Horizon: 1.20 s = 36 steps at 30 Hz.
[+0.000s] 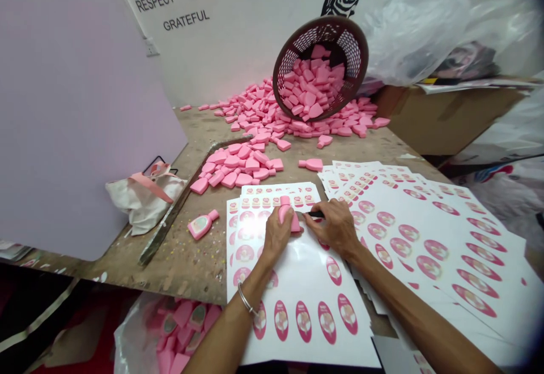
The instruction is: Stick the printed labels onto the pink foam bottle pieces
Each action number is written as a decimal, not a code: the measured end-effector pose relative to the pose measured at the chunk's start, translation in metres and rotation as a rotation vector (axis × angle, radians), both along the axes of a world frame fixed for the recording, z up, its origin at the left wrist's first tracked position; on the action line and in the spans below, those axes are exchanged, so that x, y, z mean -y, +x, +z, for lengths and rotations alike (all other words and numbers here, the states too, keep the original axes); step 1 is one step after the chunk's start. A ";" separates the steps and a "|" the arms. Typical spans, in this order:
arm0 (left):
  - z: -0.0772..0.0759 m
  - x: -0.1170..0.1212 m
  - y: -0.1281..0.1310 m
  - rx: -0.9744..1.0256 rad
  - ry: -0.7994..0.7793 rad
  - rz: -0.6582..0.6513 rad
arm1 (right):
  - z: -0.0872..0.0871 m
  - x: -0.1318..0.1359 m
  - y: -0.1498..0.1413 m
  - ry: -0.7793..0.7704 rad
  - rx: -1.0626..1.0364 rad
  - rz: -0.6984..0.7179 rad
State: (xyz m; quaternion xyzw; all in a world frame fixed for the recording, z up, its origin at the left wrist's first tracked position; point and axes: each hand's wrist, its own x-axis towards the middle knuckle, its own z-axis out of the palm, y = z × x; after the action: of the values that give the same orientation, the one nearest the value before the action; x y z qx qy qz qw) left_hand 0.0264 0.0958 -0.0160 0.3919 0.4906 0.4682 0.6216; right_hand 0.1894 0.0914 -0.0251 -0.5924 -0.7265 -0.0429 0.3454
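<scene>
The left hand (278, 233) pinched a bottle (295, 225) above a sticker sheet (293, 275). The right hand (336, 226) pinched a tool (316, 213), its tip just beside the bottle.

The brown worktop (178, 272) has tiny bits (219, 276) on it. At 12 o'clock lies a big heap of pink bottle shapes (259, 105), a tipped basket (363, 56) among them. A smaller pink heap (238, 164) is at 11. A bar (169, 222) and a white bag (147, 207) lie at 9, one stickered bottle (203, 225) at 8. Sticker sheets (293, 269) lie at 6, more sheets (429, 221) at 4.
</scene>
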 end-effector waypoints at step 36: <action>0.044 0.041 -0.017 0.363 0.042 -0.084 | 0.050 0.042 -0.037 -0.047 -0.302 0.002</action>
State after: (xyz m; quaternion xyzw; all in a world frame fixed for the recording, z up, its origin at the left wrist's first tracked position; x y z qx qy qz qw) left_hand 0.0098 0.0553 0.0277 0.3339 0.3438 0.5150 0.7107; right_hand 0.1525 0.0495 0.0248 -0.5992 -0.6678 0.0642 0.4369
